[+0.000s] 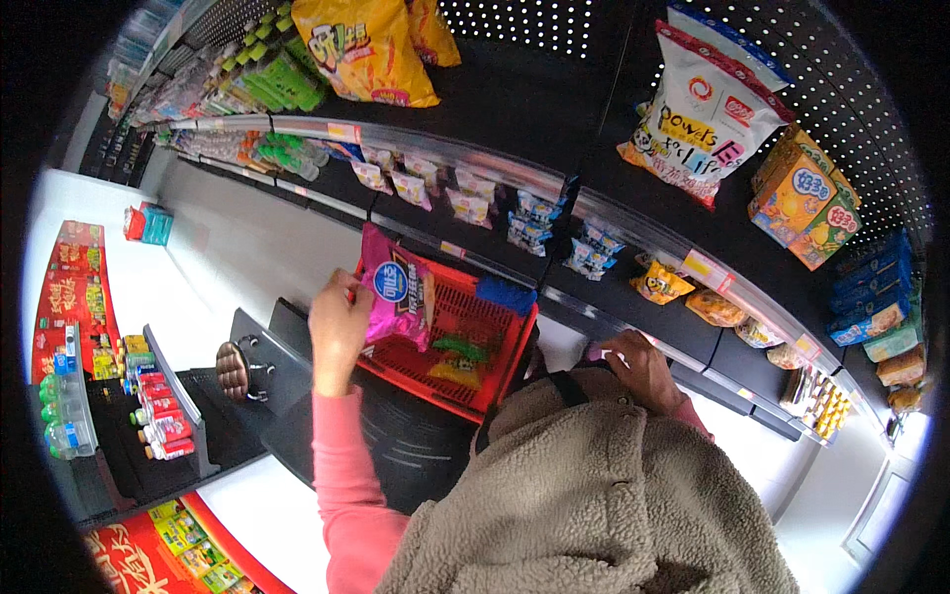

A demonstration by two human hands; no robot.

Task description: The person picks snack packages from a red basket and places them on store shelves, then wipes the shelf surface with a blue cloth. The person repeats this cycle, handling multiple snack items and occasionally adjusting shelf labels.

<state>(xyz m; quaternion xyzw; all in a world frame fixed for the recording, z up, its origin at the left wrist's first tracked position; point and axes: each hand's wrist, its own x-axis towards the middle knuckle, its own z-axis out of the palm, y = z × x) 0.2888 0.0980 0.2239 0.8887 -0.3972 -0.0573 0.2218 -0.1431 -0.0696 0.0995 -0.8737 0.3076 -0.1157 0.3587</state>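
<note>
Your left hand [339, 330] clamps its fingers on a shiny pink plastic snack bag [396, 294], holding it over the red plastic shopping basket [500, 371]. Your right hand [643, 368] rests near the basket's right edge; whether its fingers grip anything, I cannot tell.

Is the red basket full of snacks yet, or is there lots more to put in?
Not full. Already in the red basket lie a green packet, a yellow packet and a blue pack. In hand: the left hand holds a pink snack bag over the basket. The right hand rests near the jacket. Much of the basket's mesh floor shows bare.
</note>
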